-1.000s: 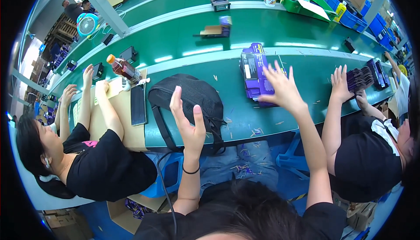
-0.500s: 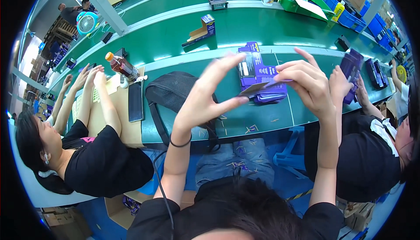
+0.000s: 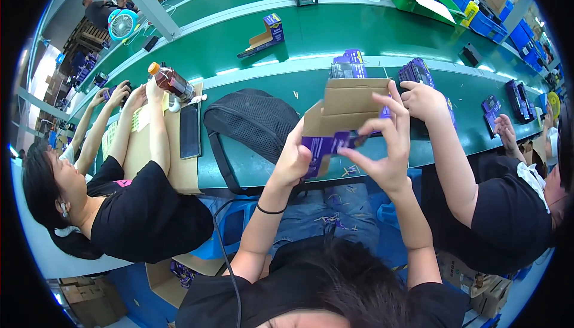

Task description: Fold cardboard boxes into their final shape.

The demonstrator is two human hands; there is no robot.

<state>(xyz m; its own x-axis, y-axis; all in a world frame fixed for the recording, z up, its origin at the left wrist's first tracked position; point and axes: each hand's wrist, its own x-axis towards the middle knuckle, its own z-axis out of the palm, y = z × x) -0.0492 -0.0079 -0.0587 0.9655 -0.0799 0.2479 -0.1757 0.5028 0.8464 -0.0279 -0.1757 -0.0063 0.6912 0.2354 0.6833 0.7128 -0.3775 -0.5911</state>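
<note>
My left hand (image 3: pixel 293 159) grips the left side of a partly unfolded carton (image 3: pixel 356 96), purple printed outside and plain brown inside. Its brown inner panel faces up, over the table's near edge. At the carton's right side is my right hand (image 3: pixel 391 149), with fingers bent and apart and the thumb near a small purple flap. Motion blurs that flap, so whether the fingertips touch it is unclear. Behind the carton lies a stack of flat purple cartons (image 3: pixel 350 60), partly hidden by it.
A black mesh backpack (image 3: pixel 254 122) sits left of my hands. A co-worker's hand (image 3: pixel 426 100) reaches over another pile of purple cartons (image 3: pixel 417 71) at right. Farther left are a drink bottle (image 3: pixel 173 83) and a dark tablet-like slab (image 3: pixel 190 131). An open carton (image 3: pixel 274 31) stands beyond.
The flat carton between my hands has been opened out, showing its brown inside. Both hands have come lower and nearer. The right neighbour's hand has moved onto the pile of cartons.
</note>
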